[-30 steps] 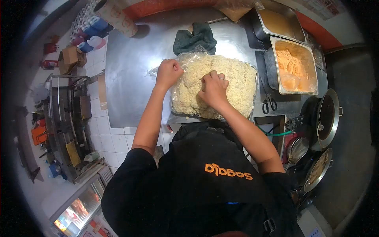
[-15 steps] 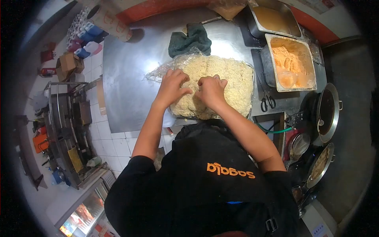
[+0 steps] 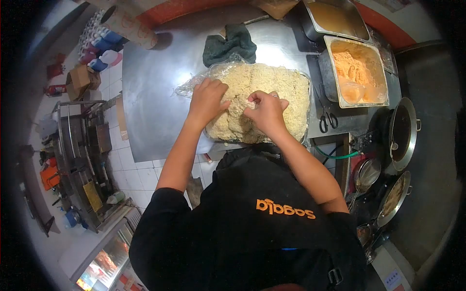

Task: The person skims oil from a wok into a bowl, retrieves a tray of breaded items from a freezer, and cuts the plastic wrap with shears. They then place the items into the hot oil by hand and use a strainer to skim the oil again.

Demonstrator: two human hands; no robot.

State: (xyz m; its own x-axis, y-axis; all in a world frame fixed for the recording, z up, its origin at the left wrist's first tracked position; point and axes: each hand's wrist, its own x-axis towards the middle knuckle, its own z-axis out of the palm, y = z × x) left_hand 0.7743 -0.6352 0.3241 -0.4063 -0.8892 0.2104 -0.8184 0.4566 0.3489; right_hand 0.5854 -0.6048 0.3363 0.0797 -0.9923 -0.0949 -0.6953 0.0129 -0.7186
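A tray [image 3: 307, 127] holds a thick, pale yellow crumbly mass [image 3: 286, 92] at the front of the metal table. My left hand [image 3: 208, 101] lies on the left part of the mass, its thumb spread from the curved fingers. To its right, my right hand [image 3: 267, 112] pinches a small clump of the crumbly mass between thumb and fingertips, just over the surface. Crumpled clear plastic wrap [image 3: 191, 87] sticks out at the tray's upper left corner, beside a dark green cloth [image 3: 228, 46].
Black-handled scissors [image 3: 328, 122] lie right of the tray. Beyond are a metal bin of orange powder [image 3: 357, 72] and another of tan contents [image 3: 335, 19]. Large pans [image 3: 412, 138] stand at the right. A paper roll [image 3: 130, 28] is at the table's back left.
My right hand's fingertips have closed in a pinch and lifted a clump slightly. My left hand has stayed on the mass. The whole view has shifted slightly.
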